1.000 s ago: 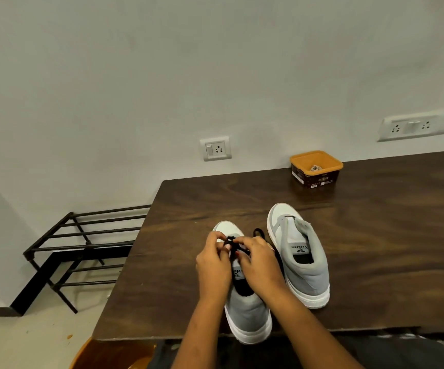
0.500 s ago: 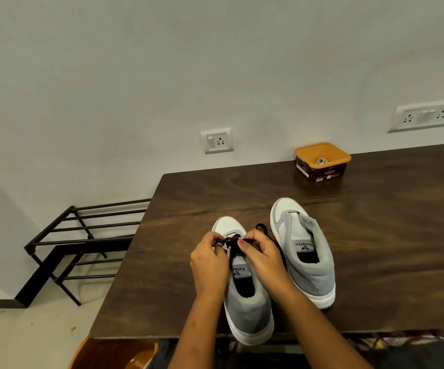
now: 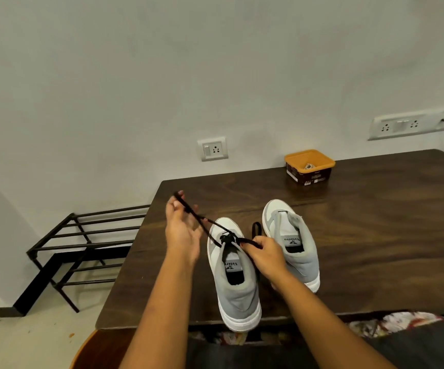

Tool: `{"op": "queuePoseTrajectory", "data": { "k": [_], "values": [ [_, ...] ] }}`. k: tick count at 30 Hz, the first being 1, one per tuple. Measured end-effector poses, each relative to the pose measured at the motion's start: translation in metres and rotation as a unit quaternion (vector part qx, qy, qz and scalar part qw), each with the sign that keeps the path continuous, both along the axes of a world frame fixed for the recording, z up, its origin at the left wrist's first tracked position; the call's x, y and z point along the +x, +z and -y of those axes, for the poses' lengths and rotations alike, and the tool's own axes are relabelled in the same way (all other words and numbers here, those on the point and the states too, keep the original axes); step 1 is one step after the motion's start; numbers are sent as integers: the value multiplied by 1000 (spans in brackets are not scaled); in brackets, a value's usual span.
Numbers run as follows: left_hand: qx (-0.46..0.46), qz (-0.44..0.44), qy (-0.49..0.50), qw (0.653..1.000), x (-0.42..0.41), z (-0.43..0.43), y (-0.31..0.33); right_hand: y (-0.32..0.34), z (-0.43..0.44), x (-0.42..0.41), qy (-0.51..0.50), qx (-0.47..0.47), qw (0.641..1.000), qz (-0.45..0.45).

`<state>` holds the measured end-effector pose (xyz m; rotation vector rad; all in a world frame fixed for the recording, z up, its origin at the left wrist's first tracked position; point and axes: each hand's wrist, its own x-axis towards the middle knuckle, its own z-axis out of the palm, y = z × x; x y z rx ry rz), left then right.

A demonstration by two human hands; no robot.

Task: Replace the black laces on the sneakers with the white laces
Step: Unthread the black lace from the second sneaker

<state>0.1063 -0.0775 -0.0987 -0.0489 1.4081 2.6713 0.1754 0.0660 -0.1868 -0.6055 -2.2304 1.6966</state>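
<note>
Above the grey, white-soled sneaker on the wood-grain counter, a thin black lace is pinched taut by the left hand and the right hand.

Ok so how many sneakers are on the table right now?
2. The near grey-and-white sneaker sits at the dark wooden table's front edge; the far grey-and-white sneaker stands just right of it, partly behind the right hand.

The person's two arms are bare. The nails on the right hand are painted dark red. A dark grey cloth covers the lap, with a flowery red and white bit at its edge.
</note>
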Motion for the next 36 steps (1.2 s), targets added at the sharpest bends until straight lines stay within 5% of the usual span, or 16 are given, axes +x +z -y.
{"op": "queuePoseTrajectory", "data": {
  "k": [3, 7, 10, 16, 19, 23, 27, 31, 36],
  "values": [
    [-141, -76, 79, 984, -4, 18, 5, 5, -5, 4, 3, 13, 1000, 9],
    [-233, -22, 169, 957, -8, 41, -3, 30, -10, 2, 17, -32, 999, -8],
    [-399, 49, 77, 912, -7, 42, -24, 53, -13, 0, 52, -64, 996, -16],
    [-708, 45, -72, 701, 8, 19, -55, 83, -27, 7, 131, -38, 991, -2],
    [-762, -28, -20, 647, 15, 1, -50, 93, -38, 2, 145, -10, 989, -14],
    [-713, -164, 5, 682, 23, -18, -39, 91, -39, -9, 113, 123, 984, -56],
    [-711, -200, -29, 673, 27, -16, -51, 89, -51, -16, 187, 380, 902, 78],
    [-667, -205, -36, 715, 30, -7, -74, 93, -41, -11, 273, 409, 855, 166],
    [-621, -217, -23, 753, 28, -6, -88, 89, -12, -18, 260, 418, 859, 138]
  ]
}}
